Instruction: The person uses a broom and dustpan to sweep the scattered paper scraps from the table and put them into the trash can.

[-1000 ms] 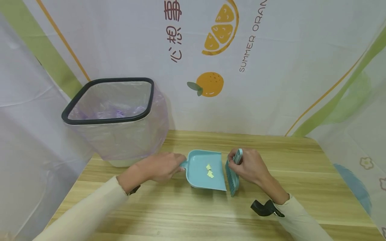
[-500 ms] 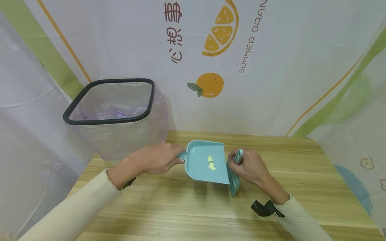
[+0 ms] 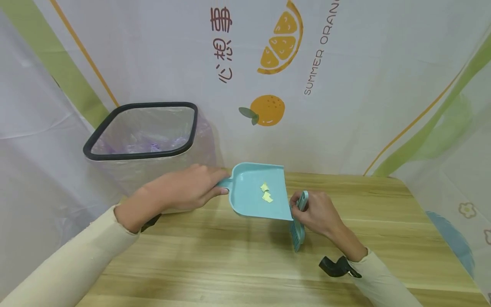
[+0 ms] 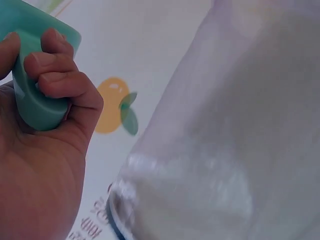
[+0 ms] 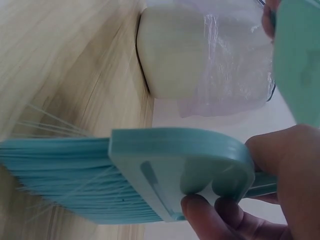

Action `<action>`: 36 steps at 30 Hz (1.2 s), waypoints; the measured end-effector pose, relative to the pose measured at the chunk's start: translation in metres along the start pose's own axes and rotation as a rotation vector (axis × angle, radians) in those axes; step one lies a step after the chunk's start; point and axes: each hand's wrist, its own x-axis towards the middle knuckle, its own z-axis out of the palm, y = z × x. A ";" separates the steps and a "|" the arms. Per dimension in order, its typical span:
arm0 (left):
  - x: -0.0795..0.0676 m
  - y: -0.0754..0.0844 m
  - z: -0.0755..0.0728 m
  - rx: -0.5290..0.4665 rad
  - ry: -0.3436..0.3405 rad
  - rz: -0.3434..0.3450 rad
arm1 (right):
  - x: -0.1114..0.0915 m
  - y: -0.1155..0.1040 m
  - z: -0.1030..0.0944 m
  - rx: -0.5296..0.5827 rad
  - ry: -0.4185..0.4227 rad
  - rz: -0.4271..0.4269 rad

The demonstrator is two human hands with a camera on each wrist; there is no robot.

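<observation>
My left hand [image 3: 192, 186] grips the short handle of a light blue dustpan [image 3: 249, 200], its fingers curled round it in the left wrist view. The pan is raised above the table, its flat lip toward the right. Two small pale yellow scraps [image 3: 267, 196] lie on the pan. In my right hand [image 3: 316, 215] is a matching blue hand brush [image 5: 180, 160], pinched near the base of its handle. Its bristles [image 5: 75, 175] point down at the table in the head view. The dustpan's front corner appears close to the right fingers; whether they touch I cannot tell.
A trash bin with a black rim [image 3: 140, 157] and a translucent purple bag stands at the back left, behind the left hand. The wooden table [image 3: 215, 264] ends at a white printed curtain [image 3: 345, 128] behind and at the sides.
The left hand has lifted the dustpan off the table, up and slightly left, with the scraps staying on it. The right hand and brush have stayed nearly in place.
</observation>
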 end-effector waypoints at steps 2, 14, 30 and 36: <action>-0.003 0.002 -0.009 0.015 0.008 0.003 | 0.000 0.000 0.001 -0.002 -0.003 0.000; -0.025 -0.007 -0.056 0.052 0.103 -0.047 | 0.000 0.001 0.002 -0.004 0.010 -0.014; -0.070 -0.054 -0.095 0.206 0.253 -0.208 | 0.002 0.001 0.002 0.002 0.003 -0.018; -0.089 -0.071 -0.097 0.196 0.236 -0.320 | 0.003 0.001 0.003 0.005 0.005 -0.020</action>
